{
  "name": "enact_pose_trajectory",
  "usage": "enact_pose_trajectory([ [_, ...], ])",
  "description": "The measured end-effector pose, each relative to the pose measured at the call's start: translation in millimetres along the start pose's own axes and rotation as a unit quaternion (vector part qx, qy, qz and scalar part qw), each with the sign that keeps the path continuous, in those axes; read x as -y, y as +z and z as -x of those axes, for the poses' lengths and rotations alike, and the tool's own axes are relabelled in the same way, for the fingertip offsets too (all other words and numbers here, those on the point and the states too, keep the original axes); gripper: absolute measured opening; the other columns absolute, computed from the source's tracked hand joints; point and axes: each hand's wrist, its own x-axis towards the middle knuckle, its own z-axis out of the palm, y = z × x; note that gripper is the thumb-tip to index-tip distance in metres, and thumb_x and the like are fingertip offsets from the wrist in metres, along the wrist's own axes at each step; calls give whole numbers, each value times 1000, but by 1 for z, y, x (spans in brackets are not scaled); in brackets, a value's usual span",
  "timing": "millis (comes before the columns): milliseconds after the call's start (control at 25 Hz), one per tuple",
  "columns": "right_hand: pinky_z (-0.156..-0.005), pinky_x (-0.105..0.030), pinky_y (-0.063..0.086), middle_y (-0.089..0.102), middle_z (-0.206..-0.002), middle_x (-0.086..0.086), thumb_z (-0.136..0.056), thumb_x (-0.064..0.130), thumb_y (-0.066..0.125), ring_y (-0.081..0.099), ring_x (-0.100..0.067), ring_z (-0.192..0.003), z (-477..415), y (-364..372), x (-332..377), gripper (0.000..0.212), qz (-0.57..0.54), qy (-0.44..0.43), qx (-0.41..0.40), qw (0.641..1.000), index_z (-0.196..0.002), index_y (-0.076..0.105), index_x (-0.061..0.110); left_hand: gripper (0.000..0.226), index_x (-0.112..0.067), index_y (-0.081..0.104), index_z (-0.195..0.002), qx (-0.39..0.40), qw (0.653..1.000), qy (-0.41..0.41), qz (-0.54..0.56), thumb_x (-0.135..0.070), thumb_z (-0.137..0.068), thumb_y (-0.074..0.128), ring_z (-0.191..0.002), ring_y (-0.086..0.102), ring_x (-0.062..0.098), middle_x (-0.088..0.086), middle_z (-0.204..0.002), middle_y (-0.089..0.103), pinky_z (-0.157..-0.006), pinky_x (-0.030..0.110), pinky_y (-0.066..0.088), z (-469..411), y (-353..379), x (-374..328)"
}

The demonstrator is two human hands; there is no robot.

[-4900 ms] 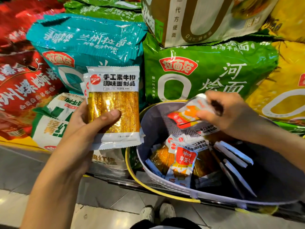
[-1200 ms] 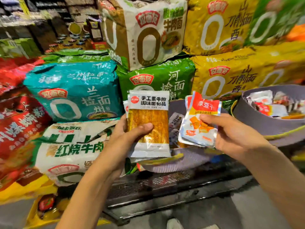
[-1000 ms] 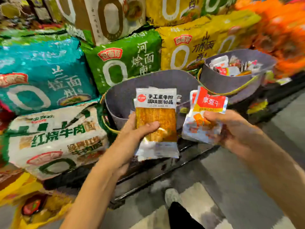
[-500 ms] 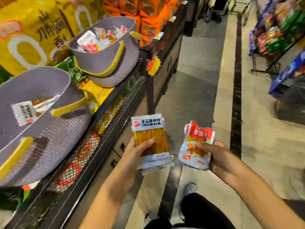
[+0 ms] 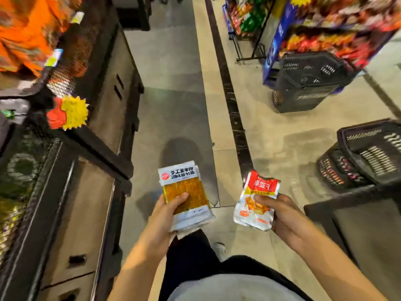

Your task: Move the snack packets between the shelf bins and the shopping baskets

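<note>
My left hand [image 5: 166, 216] grips a small stack of orange-and-white snack packets [image 5: 184, 192], thumb across the front. My right hand [image 5: 282, 216] holds red-and-white snack packets [image 5: 257, 200], thumb on top. Both hands are held out over the aisle floor, side by side and apart. The grey baskets with yellow handles are out of view.
A black mesh shelf unit [image 5: 86, 131] with a yellow-and-red price tag [image 5: 69, 112] runs along the left. Black shopping baskets [image 5: 312, 81] stand on the right below a snack rack [image 5: 338, 29]; more black baskets [image 5: 373, 153] sit at the right edge. Grey floor [image 5: 173, 83] lies ahead.
The view has swung right, away from the noodle shelf and grey baskets, onto the aisle. Both hands still hold the same packets and have lowered in the frame.
</note>
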Motion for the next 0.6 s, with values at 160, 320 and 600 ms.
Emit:
enact_pose_trajectory([
  [160,-72,-41,57,73,-92,-11,-77,9,61,72,-25,-78,-73,-15,55,33,-4,8,-7,1000,-110,62,4,40,-22,56,-123,-32,999,-32,-14,-24,-83,63,-97,68,26,5,-109,71,-75,35,53,-63,30,-33],
  [320,-67,-34,59,74,-90,-9,-80,7,60,72,-23,-77,-166,-12,113,26,-1,13,-19,1000,-106,62,6,38,-20,54,-123,-57,997,-46,-21,-21,-86,62,-95,67,26,6,-109,70,-74,35,53,-149,50,-80],
  [600,-67,-34,58,72,-94,-15,-84,-1,57,70,-25,-77,-298,1,232,24,-56,11,-65,996,-107,62,2,31,-21,55,-117,1,997,-34,-69,-16,-87,62,-89,68,21,6,-108,70,-69,32,51,-321,126,-227],
])
